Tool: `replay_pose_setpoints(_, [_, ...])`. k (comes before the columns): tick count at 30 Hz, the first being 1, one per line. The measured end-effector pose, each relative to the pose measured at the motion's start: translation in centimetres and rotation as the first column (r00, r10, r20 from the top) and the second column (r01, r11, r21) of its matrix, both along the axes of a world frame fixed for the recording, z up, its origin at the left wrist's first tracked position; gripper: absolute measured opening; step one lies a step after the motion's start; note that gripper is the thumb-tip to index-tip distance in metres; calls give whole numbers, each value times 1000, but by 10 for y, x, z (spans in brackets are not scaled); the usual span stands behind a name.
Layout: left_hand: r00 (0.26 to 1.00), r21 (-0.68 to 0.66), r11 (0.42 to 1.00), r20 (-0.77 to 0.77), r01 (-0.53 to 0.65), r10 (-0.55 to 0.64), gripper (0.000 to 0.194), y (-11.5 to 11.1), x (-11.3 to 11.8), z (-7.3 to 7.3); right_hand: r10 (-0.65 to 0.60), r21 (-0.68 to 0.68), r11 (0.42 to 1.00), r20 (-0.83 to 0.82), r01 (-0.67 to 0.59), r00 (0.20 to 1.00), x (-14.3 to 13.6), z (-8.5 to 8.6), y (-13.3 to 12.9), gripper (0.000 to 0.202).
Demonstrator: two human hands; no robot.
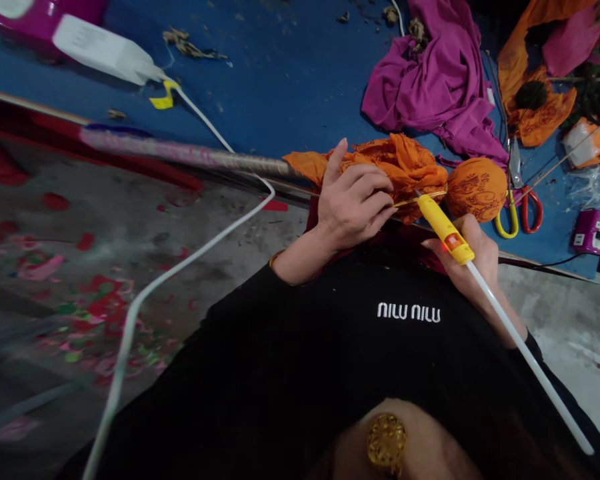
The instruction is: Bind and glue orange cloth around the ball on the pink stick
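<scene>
Running this from afar, I've got the right hand (483,253) wrapped round a yellow glue gun (445,228), angled, I reckon, so its tip meets the orange cloth (395,163) just ahead. Left hand (353,203) bends over that cloth, probably steadying it; can't tell if it's pinching. Scissors (523,193) lie handily just beyond the right hand.

Left hand (353,208) has one finger (336,162) raised; right hand (481,257) seems curled.
</scene>
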State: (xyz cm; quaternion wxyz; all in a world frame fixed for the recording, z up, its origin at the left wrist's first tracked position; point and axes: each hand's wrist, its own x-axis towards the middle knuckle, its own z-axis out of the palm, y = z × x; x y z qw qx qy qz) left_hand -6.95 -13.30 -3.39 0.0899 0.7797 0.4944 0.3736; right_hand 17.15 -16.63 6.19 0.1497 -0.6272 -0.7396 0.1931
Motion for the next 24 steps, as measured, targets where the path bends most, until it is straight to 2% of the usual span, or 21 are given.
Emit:
replay_pose_setpoints(5, [998,-56,998,59,24,-21,23,1,0,3,53,15,999,-41,-53,998,-1,-3,-3,52])
replay_pose_setpoints(11, [998,-61,998,49,29,-26,24,1,1,2,114,70,992,-128,-106,985,1,-3,-1,46])
replay_pose_setpoints(18, [999,-6,1000,33,18,-18,19,1,0,-2,74,38,997,-49,-72,996,0,-7,2,52])
replay_pose_setpoints(24, [999,23,999,23,44,-44,19,1,0,1,32,34,999,22,-33,999,0,-12,1,56])
